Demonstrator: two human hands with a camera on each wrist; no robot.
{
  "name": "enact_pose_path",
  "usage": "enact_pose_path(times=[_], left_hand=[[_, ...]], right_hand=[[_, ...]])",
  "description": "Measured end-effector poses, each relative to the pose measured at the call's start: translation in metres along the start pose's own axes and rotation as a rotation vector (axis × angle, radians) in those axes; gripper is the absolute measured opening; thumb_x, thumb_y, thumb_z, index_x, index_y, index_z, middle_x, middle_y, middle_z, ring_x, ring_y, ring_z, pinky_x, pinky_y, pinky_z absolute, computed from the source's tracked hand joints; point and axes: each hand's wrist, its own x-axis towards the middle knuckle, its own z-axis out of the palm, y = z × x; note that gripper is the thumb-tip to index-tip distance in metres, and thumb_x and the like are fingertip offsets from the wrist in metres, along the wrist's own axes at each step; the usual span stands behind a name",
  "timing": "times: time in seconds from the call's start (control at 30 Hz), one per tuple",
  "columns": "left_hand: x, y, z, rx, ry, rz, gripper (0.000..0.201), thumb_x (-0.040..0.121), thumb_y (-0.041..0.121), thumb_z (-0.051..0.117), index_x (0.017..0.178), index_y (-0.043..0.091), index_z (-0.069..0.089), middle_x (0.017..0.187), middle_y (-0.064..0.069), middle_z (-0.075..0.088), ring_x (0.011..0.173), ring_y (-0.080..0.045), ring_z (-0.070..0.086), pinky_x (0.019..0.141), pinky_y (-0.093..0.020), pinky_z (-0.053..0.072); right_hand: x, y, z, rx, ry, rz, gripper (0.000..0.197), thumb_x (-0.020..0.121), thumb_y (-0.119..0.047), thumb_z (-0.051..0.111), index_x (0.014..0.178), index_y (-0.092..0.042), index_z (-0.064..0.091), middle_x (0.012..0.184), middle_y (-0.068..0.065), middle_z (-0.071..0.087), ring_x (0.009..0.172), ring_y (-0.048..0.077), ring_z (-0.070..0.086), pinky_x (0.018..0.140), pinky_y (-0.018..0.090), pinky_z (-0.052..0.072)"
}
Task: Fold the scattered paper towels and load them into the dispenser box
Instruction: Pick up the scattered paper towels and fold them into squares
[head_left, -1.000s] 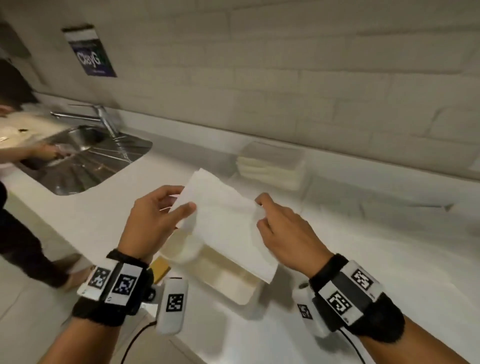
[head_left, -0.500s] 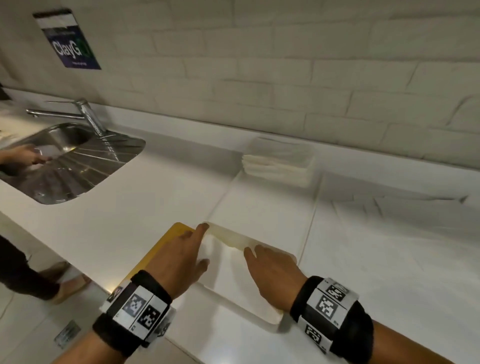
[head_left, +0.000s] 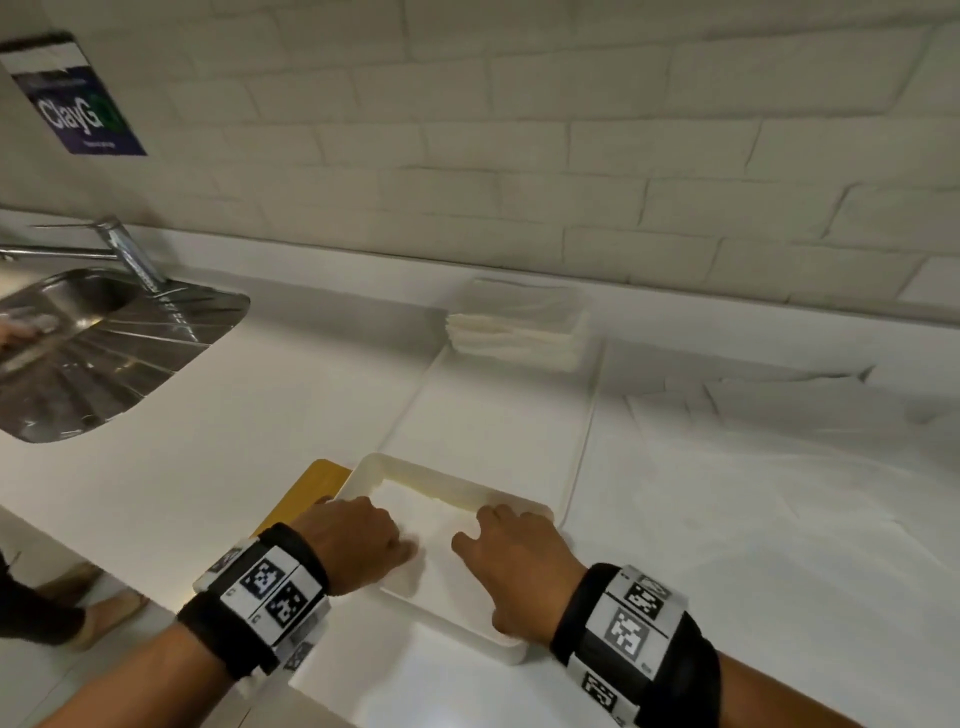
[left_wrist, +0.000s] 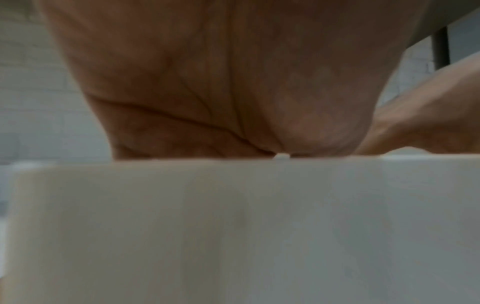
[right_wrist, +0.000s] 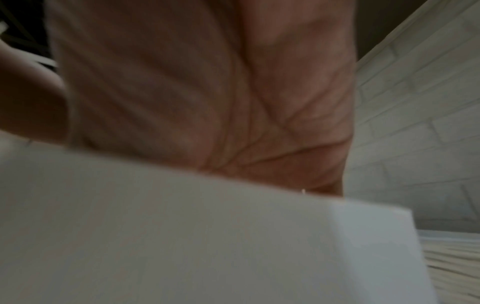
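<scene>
A shallow white dispenser box (head_left: 448, 474) sits at the counter's near edge. A white paper towel (head_left: 441, 545) lies flat inside it. My left hand (head_left: 376, 530) presses on the towel's left side and my right hand (head_left: 496, 535) on its right side, both reaching down into the box. In the left wrist view only my left palm (left_wrist: 233, 82) shows above the box wall (left_wrist: 233, 226); the fingers are hidden behind it. The right wrist view likewise shows my right palm (right_wrist: 207, 92) over the box wall (right_wrist: 182, 236). A stack of folded towels (head_left: 514, 338) stands by the back wall.
Unfolded towels (head_left: 779, 467) lie spread over the counter to the right, and one flat towel (head_left: 493, 415) lies just behind the box. A yellow board (head_left: 311, 488) pokes out left of the box. A steel sink (head_left: 104, 353) with a faucet (head_left: 122, 249) is far left, another person's hand (head_left: 21, 332) in it.
A second ago both hands held the towel up above the box. They lowered it in, and now press it deeper into the box.
</scene>
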Motion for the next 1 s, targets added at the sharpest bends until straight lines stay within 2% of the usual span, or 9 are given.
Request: enact_pose_path(times=[0.1, 0.2, 0.3, 0.37, 0.5, 0.6, 0.7, 0.83, 1.0], left_hand=[[-0.018, -0.001, -0.021, 0.02, 0.131, -0.037, 0.048, 0.102, 0.054, 0.035, 0.067, 0.022, 0.044, 0.076, 0.006, 0.05, 0.082, -0.017, 0.056, 0.07, -0.029, 0.04], [-0.035, 0.016, -0.064, -0.123, 0.354, 0.029, 0.041, 0.096, 0.059, 0.042, 0.067, 0.032, 0.051, 0.07, 0.012, 0.058, 0.069, -0.007, 0.056, 0.068, -0.031, 0.048], [-0.037, 0.071, -0.11, -0.251, 0.569, 0.216, 0.026, 0.093, 0.054, 0.049, 0.074, 0.039, 0.061, 0.07, 0.022, 0.063, 0.067, 0.002, 0.057, 0.066, -0.03, 0.05], [-0.026, 0.129, -0.136, -0.285, 0.617, 0.367, 0.022, 0.095, 0.049, 0.052, 0.081, 0.038, 0.064, 0.076, 0.023, 0.064, 0.074, 0.003, 0.059, 0.069, -0.028, 0.05], [0.018, 0.265, -0.155, -0.251, 0.537, 0.627, 0.021, 0.098, 0.043, 0.053, 0.092, 0.032, 0.07, 0.087, 0.017, 0.07, 0.081, -0.002, 0.064, 0.076, -0.03, 0.053], [0.055, 0.368, -0.15, -0.205, 0.422, 0.764, 0.017, 0.096, 0.038, 0.054, 0.095, 0.032, 0.07, 0.092, 0.015, 0.072, 0.085, -0.005, 0.066, 0.081, -0.033, 0.055], [0.08, 0.458, -0.139, -0.147, 0.282, 0.819, 0.016, 0.096, 0.034, 0.054, 0.101, 0.033, 0.068, 0.104, 0.014, 0.069, 0.095, -0.01, 0.065, 0.087, -0.033, 0.055], [0.098, 0.55, -0.126, -0.014, 0.244, 0.878, 0.036, 0.097, 0.035, 0.056, 0.132, 0.029, 0.055, 0.135, 0.008, 0.055, 0.122, -0.017, 0.054, 0.101, -0.034, 0.045], [0.105, 0.593, -0.117, 0.141, 0.323, 0.874, 0.033, 0.093, 0.03, 0.058, 0.126, 0.026, 0.057, 0.129, 0.006, 0.056, 0.119, -0.021, 0.053, 0.095, -0.034, 0.04]], right_hand=[[-0.028, 0.018, -0.015, 0.167, 0.133, -0.016, 0.05, 0.087, -0.022, 0.066, 0.132, -0.014, 0.046, 0.129, 0.013, 0.049, 0.112, 0.03, 0.05, 0.073, 0.037, 0.038], [-0.079, 0.065, -0.024, 0.432, 0.323, 0.044, 0.048, 0.094, -0.039, 0.056, 0.14, -0.031, 0.042, 0.14, -0.004, 0.047, 0.122, 0.017, 0.049, 0.094, 0.038, 0.048], [-0.146, 0.134, -0.01, 0.506, 0.36, 0.277, 0.043, 0.097, -0.043, 0.052, 0.139, -0.038, 0.042, 0.137, -0.013, 0.049, 0.123, 0.008, 0.048, 0.1, 0.032, 0.045], [-0.197, 0.186, 0.018, 0.452, 0.303, 0.488, 0.042, 0.098, -0.041, 0.051, 0.138, -0.037, 0.042, 0.135, -0.012, 0.048, 0.125, 0.008, 0.045, 0.099, 0.029, 0.043], [-0.314, 0.273, 0.09, 0.377, 0.087, 0.889, 0.044, 0.098, -0.039, 0.05, 0.14, -0.029, 0.039, 0.142, -0.005, 0.038, 0.13, 0.015, 0.037, 0.098, 0.03, 0.043], [-0.389, 0.303, 0.131, 0.373, 0.003, 1.035, 0.048, 0.097, -0.037, 0.052, 0.142, -0.027, 0.038, 0.145, -0.001, 0.035, 0.13, 0.019, 0.037, 0.098, 0.033, 0.045], [-0.429, 0.313, 0.156, 0.403, -0.021, 1.014, 0.053, 0.096, -0.036, 0.056, 0.145, -0.03, 0.036, 0.145, -0.004, 0.034, 0.128, 0.018, 0.041, 0.097, 0.03, 0.045], [-0.448, 0.324, 0.173, 0.398, 0.093, 0.933, 0.051, 0.095, -0.03, 0.059, 0.142, -0.027, 0.039, 0.139, -0.004, 0.037, 0.121, 0.019, 0.043, 0.087, 0.029, 0.044], [-0.454, 0.337, 0.183, 0.373, 0.159, 0.901, 0.042, 0.095, -0.011, 0.05, 0.134, -0.025, 0.044, 0.129, -0.003, 0.048, 0.113, 0.019, 0.052, 0.079, 0.027, 0.039]])
